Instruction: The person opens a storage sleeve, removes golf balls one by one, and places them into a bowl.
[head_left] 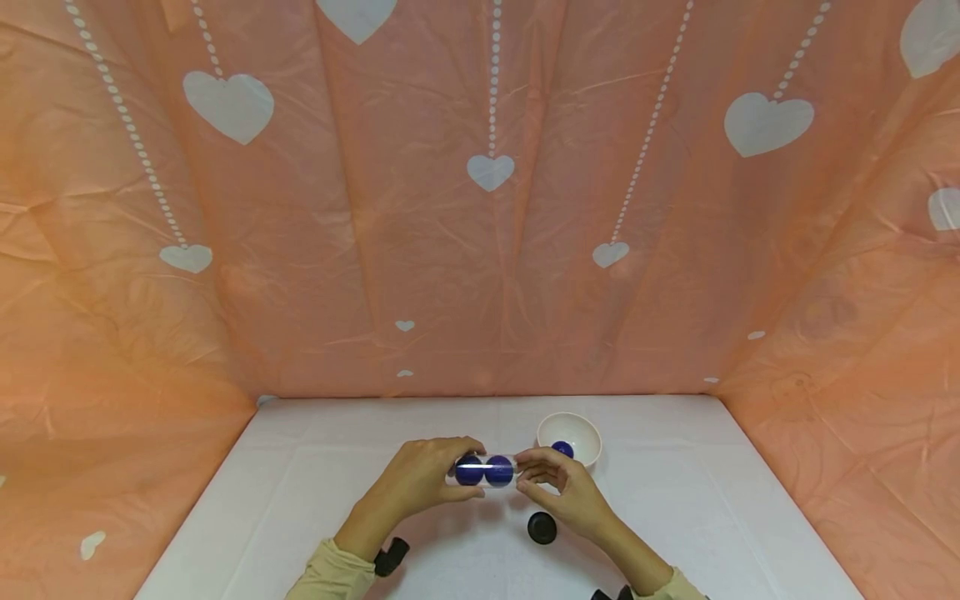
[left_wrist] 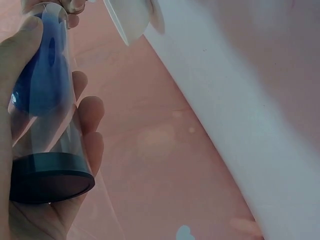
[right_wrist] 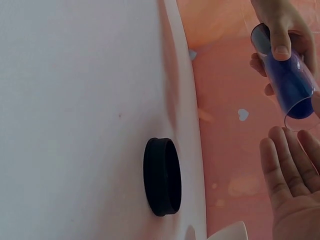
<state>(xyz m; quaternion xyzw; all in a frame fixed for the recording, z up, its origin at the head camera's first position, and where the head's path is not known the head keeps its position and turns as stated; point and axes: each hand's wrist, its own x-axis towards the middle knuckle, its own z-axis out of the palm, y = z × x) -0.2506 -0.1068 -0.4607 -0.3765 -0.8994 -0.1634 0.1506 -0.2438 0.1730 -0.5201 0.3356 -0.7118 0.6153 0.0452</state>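
My left hand (head_left: 431, 475) grips a clear tube (left_wrist: 75, 142) lying sideways above the table, thumb on one side and fingers round the other. Two blue balls (head_left: 498, 471) sit inside it, one beside the other. A black cap (left_wrist: 52, 177) closes the tube's end by the left palm. At the uncapped end is my right hand (head_left: 562, 492), its fingertips right at the rim and its fingers (right_wrist: 287, 165) extended in the right wrist view. Behind that hand, a white bowl (head_left: 592, 437) holds another blue ball (head_left: 562, 450), partly hidden by the fingers.
A loose black cap (head_left: 542, 527) lies on the white tabletop (head_left: 675, 500), just in front of the right hand. Orange sheeting (head_left: 420, 250) with white hearts hangs behind the table and on both sides. Dark camera mounts (head_left: 392, 557) are on both wrists.
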